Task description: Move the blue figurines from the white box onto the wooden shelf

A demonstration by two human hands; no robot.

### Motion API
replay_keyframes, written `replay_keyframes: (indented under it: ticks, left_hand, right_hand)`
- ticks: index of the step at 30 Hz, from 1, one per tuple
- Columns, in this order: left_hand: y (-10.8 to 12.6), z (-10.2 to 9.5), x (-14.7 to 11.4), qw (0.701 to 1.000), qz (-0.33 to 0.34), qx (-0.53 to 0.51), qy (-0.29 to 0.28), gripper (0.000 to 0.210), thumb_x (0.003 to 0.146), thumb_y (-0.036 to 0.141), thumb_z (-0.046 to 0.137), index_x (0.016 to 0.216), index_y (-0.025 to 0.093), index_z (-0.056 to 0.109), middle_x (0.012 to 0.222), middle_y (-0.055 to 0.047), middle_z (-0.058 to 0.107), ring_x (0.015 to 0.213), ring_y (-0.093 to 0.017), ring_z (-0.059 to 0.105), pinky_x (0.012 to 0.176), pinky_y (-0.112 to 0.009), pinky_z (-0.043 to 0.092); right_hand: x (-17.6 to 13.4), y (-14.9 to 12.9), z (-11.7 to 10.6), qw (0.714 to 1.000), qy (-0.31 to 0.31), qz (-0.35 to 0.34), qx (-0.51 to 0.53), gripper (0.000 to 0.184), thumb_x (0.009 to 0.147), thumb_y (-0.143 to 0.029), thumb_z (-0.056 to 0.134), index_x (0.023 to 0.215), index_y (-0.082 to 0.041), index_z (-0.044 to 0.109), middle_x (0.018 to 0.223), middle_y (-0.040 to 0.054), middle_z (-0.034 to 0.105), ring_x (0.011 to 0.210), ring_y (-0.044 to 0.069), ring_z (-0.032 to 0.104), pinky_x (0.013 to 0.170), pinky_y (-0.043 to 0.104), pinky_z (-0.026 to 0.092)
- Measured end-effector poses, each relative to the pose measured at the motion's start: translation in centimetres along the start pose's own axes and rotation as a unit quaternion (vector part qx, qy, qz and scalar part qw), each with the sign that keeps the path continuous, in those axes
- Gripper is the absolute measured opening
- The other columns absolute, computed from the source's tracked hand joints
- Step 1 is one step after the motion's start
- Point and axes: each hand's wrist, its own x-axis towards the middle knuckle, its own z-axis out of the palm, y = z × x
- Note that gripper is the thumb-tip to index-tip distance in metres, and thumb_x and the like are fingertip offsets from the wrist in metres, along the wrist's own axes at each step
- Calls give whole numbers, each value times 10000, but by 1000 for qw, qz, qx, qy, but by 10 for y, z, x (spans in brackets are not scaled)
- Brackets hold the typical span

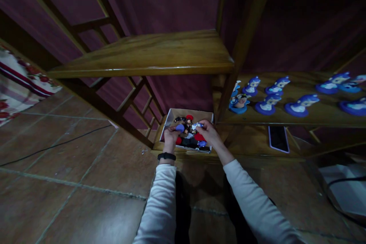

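Wood: a dark brown shelf unit (154,55) with slatted sides stands on a tiled floor (71,167); its upper board is bare.
Cloth: a red-and-white flowered fabric (17,80) lies at the far left edge.
Left hand: the left hand (170,136), with a black band (166,156) on the wrist and a pale sleeve, is closed around a small figurine with a blue cap (180,127) at the left side of the box.
Box: a shallow white cardboard box (171,116) sits on the lowest board, low in the middle of the view.
Figurines in box: a jumble of small toy figures (190,137) in blue, red and black fills it; details are too small to tell.
Right hand: the right hand (208,131) grips another blue-and-white figurine (198,125) over the right side of the box.
Shelf at right: rows of blue-hatted figurines (268,105) on round blue bases stand on the middle board.
Phone: a dark phone (278,138) lies flat on the board below them.
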Motion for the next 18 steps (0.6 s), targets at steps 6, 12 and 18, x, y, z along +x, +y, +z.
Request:
replay_keyframes:
  ticks: [6,12,18]
  left_hand:
    - [9,3,-41,949,-134,-266,-104,204,506,-18,642,642,124,588,583,24,598,529,-60,552,561,-180,457]
    - [13,19,-59,927,-128,-314,-162,378,544,-42,564,862,154,621,735,9,637,613,-59,568,606,-173,458]
    - [23,35,-59,904,-120,-346,-219,343,521,-41,507,797,139,601,738,-1,624,661,-85,569,681,-225,455]
  right_hand:
    - [-10,-14,7,971,-28,62,230,300,669,-408,640,890,-212,586,753,-20,632,683,126,630,711,303,535]
    - [-20,-22,9,933,-47,116,336,302,633,-400,712,829,-206,590,800,20,671,735,155,652,764,359,550]
    - [-19,-23,12,924,-41,118,361,314,605,-379,744,818,-207,590,816,23,678,758,170,656,792,380,547]
